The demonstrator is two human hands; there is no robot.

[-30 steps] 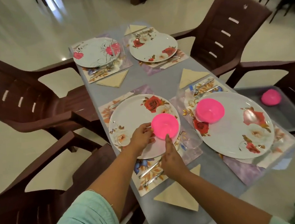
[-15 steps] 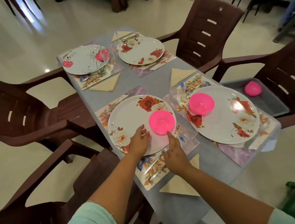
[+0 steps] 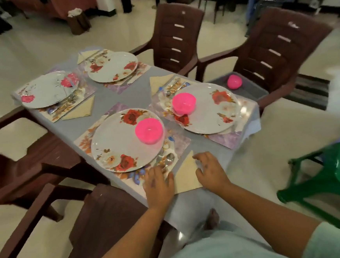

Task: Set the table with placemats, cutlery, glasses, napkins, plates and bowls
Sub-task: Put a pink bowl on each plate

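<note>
Here, left hand (image 3: pixel 158 183) and right hand (image 3: pixel 210 170) flat, fingers spread, flanking the folded napkin (image 3: pixel 187 175), gripping nothing.

Your desk (image 3: pixel 105 97) has a grey cloth on top. Directly on it lie four placemats: the near-left one (image 3: pixel 85 138), the near-right one (image 3: pixel 230 139), the far-left one (image 3: pixel 87 92) and the far-right one (image 3: pixel 121 87). Beside the mats lie beige napkins: one at the near edge (image 3: pixel 186 174), one at the left (image 3: pixel 81 111), one in the middle (image 3: pixel 157 83).
</note>
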